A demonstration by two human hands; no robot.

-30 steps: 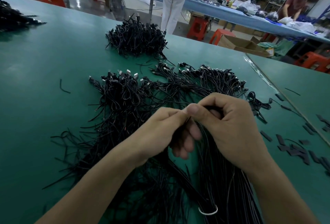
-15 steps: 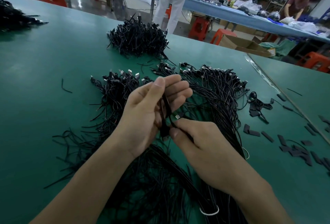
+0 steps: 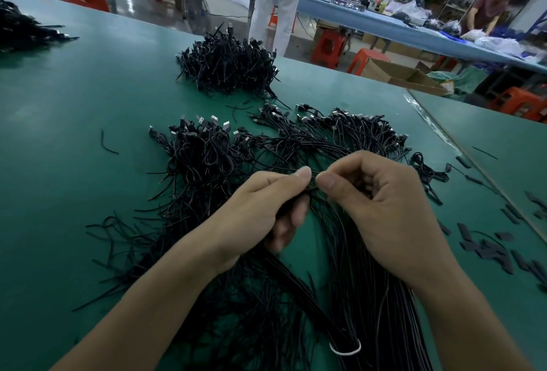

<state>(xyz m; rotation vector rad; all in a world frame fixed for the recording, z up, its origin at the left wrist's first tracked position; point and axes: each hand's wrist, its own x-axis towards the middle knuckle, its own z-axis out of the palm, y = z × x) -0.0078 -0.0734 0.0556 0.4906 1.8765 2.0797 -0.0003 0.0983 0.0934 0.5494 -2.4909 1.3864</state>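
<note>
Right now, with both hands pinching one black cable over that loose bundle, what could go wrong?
Pulling the cable that the left hand and right hand pinch could drag neighbouring strands of the loose bundle under them into a tangle. The bundle's far ends lie against the coiled pile, so a tug might pull that apart too.

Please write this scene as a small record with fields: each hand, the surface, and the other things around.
Left hand: pinches black cable, thumb on top
Right hand: pinches the same cable, fingers curled
Surface: green table
Front: cable bundle in white band
Back: heap of coiled cables
Right: small black strips
</note>
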